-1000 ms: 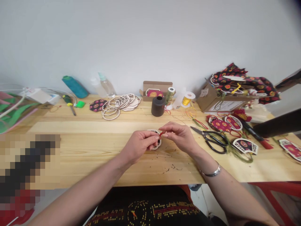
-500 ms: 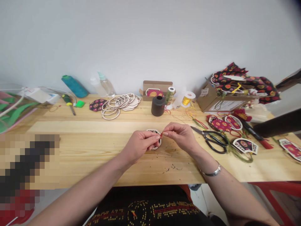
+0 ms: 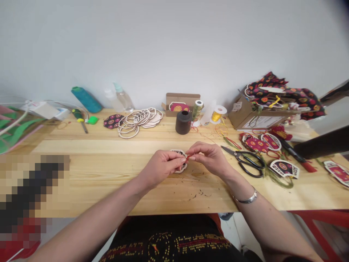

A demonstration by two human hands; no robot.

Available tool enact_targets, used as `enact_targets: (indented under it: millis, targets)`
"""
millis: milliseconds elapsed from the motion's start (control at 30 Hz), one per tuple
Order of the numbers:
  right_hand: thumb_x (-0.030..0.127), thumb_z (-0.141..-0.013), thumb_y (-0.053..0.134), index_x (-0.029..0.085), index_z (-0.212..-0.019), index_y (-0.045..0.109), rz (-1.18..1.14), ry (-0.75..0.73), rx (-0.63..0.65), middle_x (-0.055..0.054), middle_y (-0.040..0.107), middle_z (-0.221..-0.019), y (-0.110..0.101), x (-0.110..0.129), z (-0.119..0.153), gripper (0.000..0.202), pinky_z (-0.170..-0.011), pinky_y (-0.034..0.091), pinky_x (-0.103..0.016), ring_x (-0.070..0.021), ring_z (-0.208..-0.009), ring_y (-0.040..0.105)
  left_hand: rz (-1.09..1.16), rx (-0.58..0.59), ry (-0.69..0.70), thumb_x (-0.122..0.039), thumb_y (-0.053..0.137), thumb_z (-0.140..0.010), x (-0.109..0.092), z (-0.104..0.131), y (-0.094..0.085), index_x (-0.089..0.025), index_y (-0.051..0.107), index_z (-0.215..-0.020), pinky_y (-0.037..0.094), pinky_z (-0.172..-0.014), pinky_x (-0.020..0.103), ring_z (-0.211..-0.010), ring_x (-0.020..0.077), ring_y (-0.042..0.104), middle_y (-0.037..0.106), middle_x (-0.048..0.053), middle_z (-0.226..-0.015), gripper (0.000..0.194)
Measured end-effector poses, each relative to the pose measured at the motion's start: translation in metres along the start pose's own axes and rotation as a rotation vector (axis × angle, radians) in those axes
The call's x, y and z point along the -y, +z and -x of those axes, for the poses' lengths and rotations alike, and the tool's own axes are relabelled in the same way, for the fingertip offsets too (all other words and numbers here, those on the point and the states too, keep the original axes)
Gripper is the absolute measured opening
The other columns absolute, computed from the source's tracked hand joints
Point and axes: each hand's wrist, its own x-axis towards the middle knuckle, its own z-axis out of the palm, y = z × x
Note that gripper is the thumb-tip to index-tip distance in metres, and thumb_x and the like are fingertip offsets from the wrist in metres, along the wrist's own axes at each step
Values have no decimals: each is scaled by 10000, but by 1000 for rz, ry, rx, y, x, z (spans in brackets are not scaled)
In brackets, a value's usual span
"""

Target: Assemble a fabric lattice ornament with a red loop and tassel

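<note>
Over the middle of the table my left hand [image 3: 167, 164] is closed in a pinch at the right edge of a small cut-out wooden ornament [image 3: 178, 152]; its fingers cover much of the piece. A short length of red cord [image 3: 188, 157] runs between the fingertips of both hands. My right hand [image 3: 208, 157] pinches that cord between thumb and forefinger, its fingertips almost touching the left thumb. Black-handled scissors [image 3: 249, 162] lie beside my right wrist, blades toward the hand. How the cord joins the ornament is hidden.
Fabric-filled ornaments [image 3: 283, 169] and a cardboard box [image 3: 253, 114] of cloth stand to the right. Behind my hands are a black thread cone [image 3: 183, 123], a yellow cord spool [image 3: 216, 114] and wooden frames [image 3: 129, 131]. A screwdriver [image 3: 79, 119] lies far left. Dark scraps dot the table's front.
My hands stay nearly in place, both still pinching. Slightly more red cord shows between the fingertips, and the ornament appears turned a little.
</note>
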Motion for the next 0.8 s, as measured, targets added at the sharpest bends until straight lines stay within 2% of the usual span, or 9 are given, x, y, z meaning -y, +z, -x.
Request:
enact_targets:
  millis: [267, 467, 700, 800]
  targets:
    - [381, -739, 735, 235, -735, 736, 54, -44, 24, -26, 648, -736, 0, 3, 1, 146, -711, 466, -319, -149, -720, 586, -137, 81, 99, -311, 603, -778, -2, -2, -6, -162, 674, -613, 344, -545, 241, -558, 105, 444, 551, -12, -576, 234]
    - [306, -762, 723, 220, -744, 724, 129, -81, 48, -38, 654, -751, 2, 5, 2, 88, -712, 466, -318, -158, -755, 590, -237, 108, 102, -286, 621, -781, 5, -6, -17, -189, 757, -863, 437, -644, 249, -676, 140, 586, 695, 9, -715, 186]
    - [320, -743, 733, 219, -695, 703, 156, -117, -84, -15, 647, -707, 1, 6, 0, 116, -673, 464, -313, -144, -687, 584, -333, 30, 117, -273, 613, -774, 4, -9, -38, -212, 750, -923, 508, -783, 290, -858, 191, 678, 759, 8, -912, 212]
    - [270, -736, 726, 217, -669, 691, 189, -103, -164, -7, 659, -693, 2, 3, -2, 92, -670, 460, -312, -139, -667, 584, -457, -92, 119, -305, 593, -791, 6, -9, -47, -204, 740, -929, 504, -835, 329, -883, 206, 676, 754, 14, -929, 226]
